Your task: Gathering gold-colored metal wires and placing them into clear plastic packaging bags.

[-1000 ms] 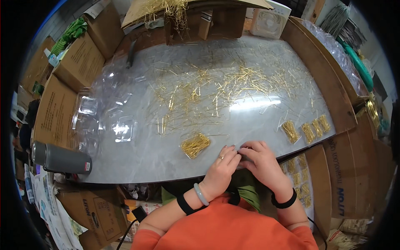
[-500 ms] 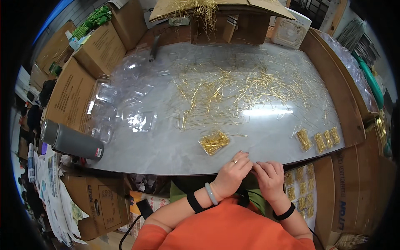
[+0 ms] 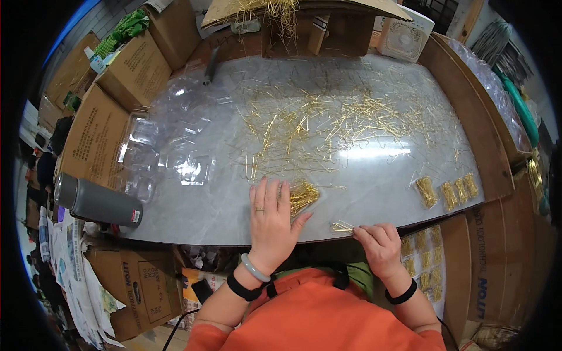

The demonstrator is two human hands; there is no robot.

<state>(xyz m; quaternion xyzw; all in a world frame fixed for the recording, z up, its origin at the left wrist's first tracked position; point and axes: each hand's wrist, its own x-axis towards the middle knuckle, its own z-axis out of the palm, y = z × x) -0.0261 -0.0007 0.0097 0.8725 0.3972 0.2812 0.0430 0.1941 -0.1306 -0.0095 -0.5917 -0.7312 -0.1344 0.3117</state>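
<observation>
My left hand (image 3: 270, 212) has its fingers stretched out over the grey table (image 3: 228, 222), its edge against a clear plastic tray filled with gold wire hooks (image 3: 304, 196). Part of that tray is hidden under the fingers. To the right, by the front edge of the table, my right hand (image 3: 379, 245) pinches a small bunch of gold wire hooks (image 3: 341, 227), whose looped ends point left. A wide scatter of loose gold wire hooks (image 3: 363, 117) covers the middle and far part of the table.
Several filled packs of hooks (image 3: 427, 193) stand in a row at the right. Clear plastic trays (image 3: 190, 167) are spread on the left, beside a grey thermos (image 3: 108, 205). Cardboard boxes (image 3: 96, 131) border the left, and a small white fan (image 3: 405, 40) is at the back right.
My left hand has moved left and forward from beside the right hand to the filled tray, and its fingers have spread. The bunch of hooks now shows in my right hand.
</observation>
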